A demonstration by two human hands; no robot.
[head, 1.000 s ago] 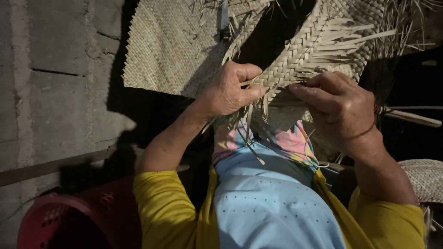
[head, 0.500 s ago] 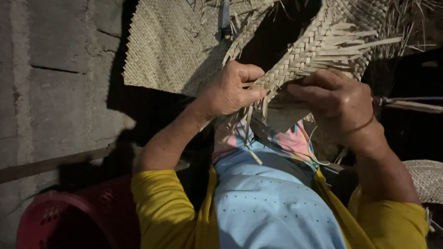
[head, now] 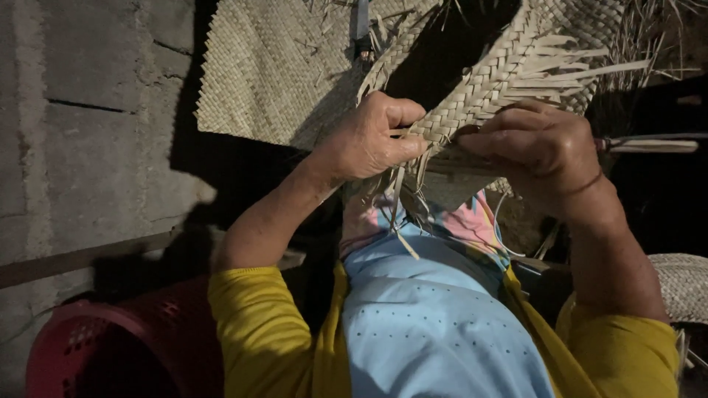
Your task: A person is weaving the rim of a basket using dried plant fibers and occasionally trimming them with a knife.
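My left hand (head: 372, 136) pinches the near end of a braided palm-leaf strip (head: 490, 81) that rises up and to the right, with loose leaf ends sticking out of it. My right hand (head: 542, 147) grips the same braid from the right, fingers curled over its lower edge, a thin band on the wrist. Loose strands hang down from the braid over my lap. Yellow sleeves and a light blue dotted cloth (head: 428, 324) cover my arms and lap.
A large woven mat (head: 273, 74) lies on the ground beyond my hands. A red plastic basket (head: 96, 346) stands at the lower left beside a concrete floor (head: 81, 133). Another woven piece (head: 682, 284) shows at the right edge. A thin stick (head: 649, 145) pokes out past my right hand.
Both hands stay on the braid with small finger shifts. The braid's free end has tilted slightly upward to the right.
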